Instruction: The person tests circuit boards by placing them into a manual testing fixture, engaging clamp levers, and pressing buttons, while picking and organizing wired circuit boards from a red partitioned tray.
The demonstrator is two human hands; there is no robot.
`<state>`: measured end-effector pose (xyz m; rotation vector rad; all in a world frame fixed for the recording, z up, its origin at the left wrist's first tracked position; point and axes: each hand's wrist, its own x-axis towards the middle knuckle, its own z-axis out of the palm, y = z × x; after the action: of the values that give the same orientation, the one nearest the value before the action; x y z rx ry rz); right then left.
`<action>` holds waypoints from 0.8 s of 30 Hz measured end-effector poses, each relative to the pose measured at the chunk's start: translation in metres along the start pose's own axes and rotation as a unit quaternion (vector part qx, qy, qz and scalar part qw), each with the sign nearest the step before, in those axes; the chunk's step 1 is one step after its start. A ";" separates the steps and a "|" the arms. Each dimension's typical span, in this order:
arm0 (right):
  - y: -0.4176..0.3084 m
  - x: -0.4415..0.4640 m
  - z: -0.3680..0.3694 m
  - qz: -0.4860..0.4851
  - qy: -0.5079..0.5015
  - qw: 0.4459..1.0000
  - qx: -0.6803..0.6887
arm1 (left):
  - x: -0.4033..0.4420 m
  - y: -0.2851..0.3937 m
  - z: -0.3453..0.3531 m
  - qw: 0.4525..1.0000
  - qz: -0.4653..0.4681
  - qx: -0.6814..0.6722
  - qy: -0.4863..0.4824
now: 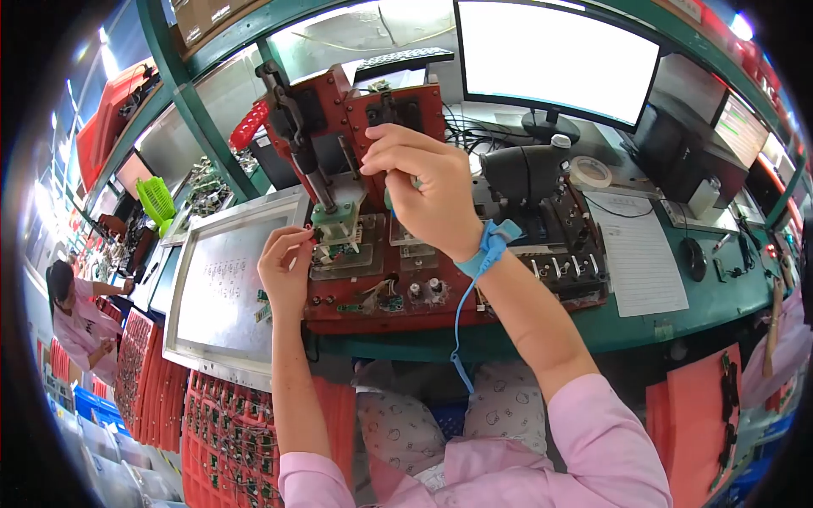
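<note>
- Head view: left hand (286,264) has its fingertips drawn together beside the green press block (334,214); whether they pinch anything cannot be told.
- Right hand (434,190) is raised above the red rig (360,322), fingers curled; a held item cannot be made out.
- Circuit board (343,251) lies below the press block, seemingly partway through handling; completion cannot be judged.
- Red tray (190,396) carries many small boards (212,461); the green basket's (154,201) contents are unclear.
</note>
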<state>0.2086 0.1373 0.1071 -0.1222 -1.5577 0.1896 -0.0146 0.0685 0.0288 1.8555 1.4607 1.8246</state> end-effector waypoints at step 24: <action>-0.006 -0.005 0.000 0.081 0.003 0.995 0.049 | -0.002 0.004 0.004 0.998 0.002 0.058 0.021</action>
<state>0.2084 0.1305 0.1032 -0.1717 -1.5288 0.3933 -0.0090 0.0668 0.0294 1.8845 1.6095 1.8270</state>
